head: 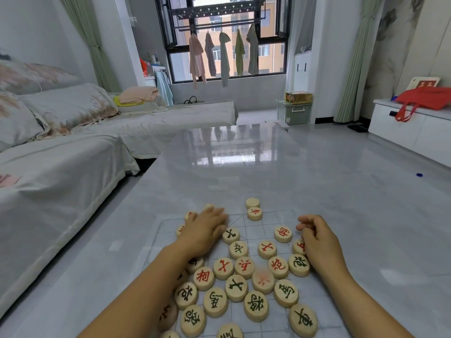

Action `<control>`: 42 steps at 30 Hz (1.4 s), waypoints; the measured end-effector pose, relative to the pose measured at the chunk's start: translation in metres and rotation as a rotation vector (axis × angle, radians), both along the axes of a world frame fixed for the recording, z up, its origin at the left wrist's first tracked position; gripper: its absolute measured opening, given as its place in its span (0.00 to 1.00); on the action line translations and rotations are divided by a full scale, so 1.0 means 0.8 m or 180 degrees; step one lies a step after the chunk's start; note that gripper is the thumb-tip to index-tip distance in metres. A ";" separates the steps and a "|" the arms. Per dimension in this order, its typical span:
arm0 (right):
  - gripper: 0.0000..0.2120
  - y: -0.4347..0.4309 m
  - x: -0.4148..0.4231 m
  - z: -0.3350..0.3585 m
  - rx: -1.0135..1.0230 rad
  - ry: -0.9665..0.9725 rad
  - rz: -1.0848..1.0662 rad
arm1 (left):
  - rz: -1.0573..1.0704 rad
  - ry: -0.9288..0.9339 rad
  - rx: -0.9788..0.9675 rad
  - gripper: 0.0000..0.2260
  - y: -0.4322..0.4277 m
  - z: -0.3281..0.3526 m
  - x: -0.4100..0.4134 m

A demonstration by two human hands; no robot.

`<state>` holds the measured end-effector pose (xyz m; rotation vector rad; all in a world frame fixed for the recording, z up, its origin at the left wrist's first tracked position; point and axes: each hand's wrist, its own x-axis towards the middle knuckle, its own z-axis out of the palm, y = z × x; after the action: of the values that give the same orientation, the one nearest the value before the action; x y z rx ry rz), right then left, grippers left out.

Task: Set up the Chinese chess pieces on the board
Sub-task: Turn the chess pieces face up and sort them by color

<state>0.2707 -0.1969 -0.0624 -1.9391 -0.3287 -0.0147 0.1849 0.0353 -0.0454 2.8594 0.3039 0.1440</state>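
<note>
Wooden pieces [236, 287] lie in a loose heap on the board [266, 225], a thin gridded sheet at the near end of the table [244, 167]. Nearest the table's near edge most discs carry black characters, face up and touching one another. Just beyond them sit several red-lettered ones, and one there is blurred.

Both forearms reach in from the near edge. The left hand [207, 230] lies flat with its fingers straight and together, palm down on pieces at the board's far left part. More discs peek out from under its far side and along the forearm. The right hand [317, 240] rests at the board's right edge, its heel against a red piece and a black one. Its fingers are curled inward, and it cannot be told whether they hold anything.

Between the hands a few pieces stand apart on the grid. At the board's far edge is a red piece [254, 213], with a blank disc [252, 203] touching it on the far side, off the grid.

Past that the table is glossy grey. A covered sofa [73, 154] runs along its left side and a white cabinet [415, 132] with a red bag [424, 98] stands to the right. Clothes [224, 54] hang at the far window [268, 52].
</note>
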 end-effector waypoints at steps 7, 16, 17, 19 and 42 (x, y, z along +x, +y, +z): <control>0.07 0.000 -0.002 0.001 -0.0051 0.0043 -0.0002 | -0.0258 -0.0301 -0.0115 0.17 -0.013 -0.010 -0.038; 0.06 0.000 -0.001 -0.002 -0.0069 0.0005 0.0005 | 0.0494 -0.0092 0.0068 0.18 0.043 0.003 0.034; 0.06 0.000 0.000 -0.002 -0.0075 0.0005 0.0003 | 0.0487 0.0120 0.0168 0.19 0.043 0.004 0.044; 0.06 -0.001 0.000 -0.003 -0.0090 0.0015 0.0001 | 0.0432 0.0325 0.0248 0.18 0.040 0.004 0.056; 0.05 0.000 -0.003 0.000 -0.0142 0.0030 0.0015 | 0.0514 -0.0335 -0.0036 0.12 0.022 0.010 0.058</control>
<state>0.2682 -0.1968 -0.0622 -1.9819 -0.3299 0.0048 0.2314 0.0525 -0.0375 2.8016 0.5119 0.3211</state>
